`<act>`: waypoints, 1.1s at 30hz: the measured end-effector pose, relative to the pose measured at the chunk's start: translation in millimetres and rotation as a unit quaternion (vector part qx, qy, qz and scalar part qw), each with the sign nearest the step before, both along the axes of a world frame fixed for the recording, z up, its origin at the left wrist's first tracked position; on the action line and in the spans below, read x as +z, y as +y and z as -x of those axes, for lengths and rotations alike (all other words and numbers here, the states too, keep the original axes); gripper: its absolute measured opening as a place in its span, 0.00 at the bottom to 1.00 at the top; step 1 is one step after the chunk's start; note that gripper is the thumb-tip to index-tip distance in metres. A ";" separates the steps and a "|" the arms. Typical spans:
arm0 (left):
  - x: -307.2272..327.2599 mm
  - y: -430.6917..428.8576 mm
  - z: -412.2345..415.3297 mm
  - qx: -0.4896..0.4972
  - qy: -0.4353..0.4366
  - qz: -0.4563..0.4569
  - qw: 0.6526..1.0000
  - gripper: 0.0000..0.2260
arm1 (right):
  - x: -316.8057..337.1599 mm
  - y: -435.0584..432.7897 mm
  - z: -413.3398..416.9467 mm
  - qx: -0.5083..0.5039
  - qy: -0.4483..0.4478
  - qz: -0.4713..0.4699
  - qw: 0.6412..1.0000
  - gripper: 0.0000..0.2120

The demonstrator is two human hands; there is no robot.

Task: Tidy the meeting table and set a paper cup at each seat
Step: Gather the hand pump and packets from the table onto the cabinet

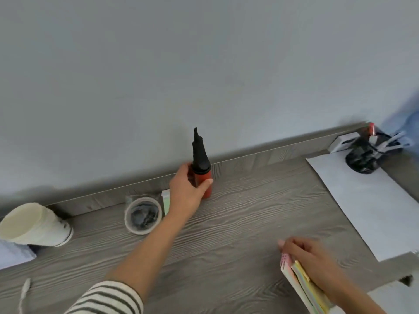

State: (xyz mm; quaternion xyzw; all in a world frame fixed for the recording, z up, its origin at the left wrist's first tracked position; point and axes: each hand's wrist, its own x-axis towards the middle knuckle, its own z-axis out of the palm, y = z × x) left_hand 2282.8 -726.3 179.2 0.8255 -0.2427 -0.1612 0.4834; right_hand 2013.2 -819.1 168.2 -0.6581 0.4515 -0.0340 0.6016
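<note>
Tabletop (pixel 238 223) of grey wood grain runs along a pale wall, and at its back edge the left hand (pixel 186 189), reaching out of a striped sleeve (pixel 108 298), has fingers and thumb curled round an upright red bottle (pixel 205 180) with a black pointed nozzle. Just left of that hand sit a small green pad (pixel 166 201) and a tape roll (pixel 142 215), and well apart at the far left a stack of paper cups (pixel 34 225) lies tipped on its side. Near the front edge the right hand (pixel 310 257) grips a bundle of pastel paper pads (pixel 301 284), while a white sheet (pixel 367 205) lies to the right with a black pen holder (pixel 365 155) at its far end.
</note>
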 end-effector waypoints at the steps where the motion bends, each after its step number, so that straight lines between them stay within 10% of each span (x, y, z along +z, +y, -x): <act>1: -2.5 -3.3 -0.1 0.000 -0.006 0.001 1.000 0.21 | -0.8 -2.7 -1.9 -0.008 0.001 -0.001 1.000 0.17; 12: -19.7 12.5 21.6 0.042 -0.067 -0.028 0.997 0.20 | -9.2 -13.2 -92.9 0.118 0.041 0.100 0.987 0.17; 18: -47.7 60.5 90.9 -0.065 0.064 -0.114 0.989 0.08 | -19.6 -16.0 -91.5 0.109 0.003 0.030 0.994 0.28; 25: -46.3 77.2 111.5 -0.072 0.111 -0.068 0.989 0.19 | -11.0 -13.5 -97.3 0.129 -0.034 0.068 0.989 0.22; 33: -41.5 152.4 45.6 0.109 -0.037 -0.115 0.987 0.14 | -10.5 41.3 -202.5 0.115 -0.140 0.116 0.976 0.17</act>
